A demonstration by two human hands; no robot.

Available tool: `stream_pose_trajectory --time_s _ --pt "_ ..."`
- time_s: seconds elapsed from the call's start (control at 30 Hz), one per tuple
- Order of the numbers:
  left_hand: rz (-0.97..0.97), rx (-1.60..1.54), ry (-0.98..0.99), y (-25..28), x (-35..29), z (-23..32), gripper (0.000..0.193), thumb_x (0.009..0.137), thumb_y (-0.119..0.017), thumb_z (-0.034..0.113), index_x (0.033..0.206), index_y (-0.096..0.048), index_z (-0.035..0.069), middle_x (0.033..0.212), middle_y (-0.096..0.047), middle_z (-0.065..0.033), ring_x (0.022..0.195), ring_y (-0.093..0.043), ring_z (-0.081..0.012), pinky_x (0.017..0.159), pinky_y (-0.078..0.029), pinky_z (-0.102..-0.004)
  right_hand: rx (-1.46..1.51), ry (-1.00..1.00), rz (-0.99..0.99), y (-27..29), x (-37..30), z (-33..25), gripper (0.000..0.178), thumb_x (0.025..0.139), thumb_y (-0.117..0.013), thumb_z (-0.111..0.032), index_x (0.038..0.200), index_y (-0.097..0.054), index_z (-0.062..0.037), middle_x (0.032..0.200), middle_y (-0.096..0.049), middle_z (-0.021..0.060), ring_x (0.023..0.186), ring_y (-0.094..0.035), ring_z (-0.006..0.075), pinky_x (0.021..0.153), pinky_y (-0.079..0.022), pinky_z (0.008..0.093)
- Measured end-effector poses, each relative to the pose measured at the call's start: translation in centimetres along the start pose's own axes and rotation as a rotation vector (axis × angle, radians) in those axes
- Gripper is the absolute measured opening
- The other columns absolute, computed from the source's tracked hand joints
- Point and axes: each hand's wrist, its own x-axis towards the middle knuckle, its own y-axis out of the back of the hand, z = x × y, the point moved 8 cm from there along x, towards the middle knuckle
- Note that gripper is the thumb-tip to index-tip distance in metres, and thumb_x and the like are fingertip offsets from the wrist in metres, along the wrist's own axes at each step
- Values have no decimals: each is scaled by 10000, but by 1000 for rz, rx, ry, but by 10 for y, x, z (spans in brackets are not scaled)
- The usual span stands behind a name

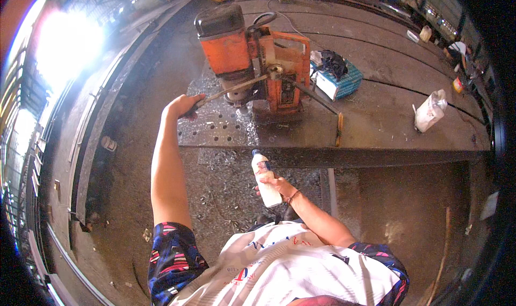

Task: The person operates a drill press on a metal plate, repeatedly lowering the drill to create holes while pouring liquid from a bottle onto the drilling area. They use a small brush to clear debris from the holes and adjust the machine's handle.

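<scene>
Gripping left end of lever [226, 92], left hand [183, 106] likely gains leverage on orange drill [226, 54]; nearer, right hand [278, 184] clasps white bottle [261, 169], probably leaving blue cap [256, 152] free.

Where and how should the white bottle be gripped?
Probably around the middle of the white bottle, coming from the person's right, as the right hand holds it. The body there is broad and rounded; it narrows to the blue tip, which points toward the orange drill and is best left uncovered.
</scene>
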Motion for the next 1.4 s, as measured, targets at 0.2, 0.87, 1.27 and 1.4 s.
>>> stream_pose_trajectory --time_s 0.2,0.87,1.27,1.4 --pt "-27 -106 -2 -8 16 -15 645 900 -513 642 758 -669 32 633 -677 -124 531 -662 -200 523 -532 -340 18 -6 10 -15 -12 -10 446 840 -720 -258 1199 -568 -41 952 -695 152 792 -709 252 689 -591 374" --pt "21 -94 -32 -8 20 -16 632 886 -543 636 696 -644 42 586 -636 -115 488 -635 -191 494 -515 -342 -15 -27 13 -6 0 -4 413 868 -696 -201 1229 -559 -57 952 -694 141 790 -707 248 686 -588 366" --pt "108 3 -116 -5 37 -28 704 875 -517 672 678 -675 14 544 -602 -98 483 -612 -193 572 -513 -393 4 -68 52 -18 0 -8 381 861 -705 -226 1142 -597 6 922 -707 147 760 -715 260 668 -596 375" --pt "33 -6 -114 -13 42 -20 651 929 -489 605 800 -700 2 585 -622 -108 488 -620 -184 526 -518 -372 -15 -42 36 -16 1 -12 415 861 -702 -237 1162 -573 18 942 -706 161 779 -715 261 663 -596 371"
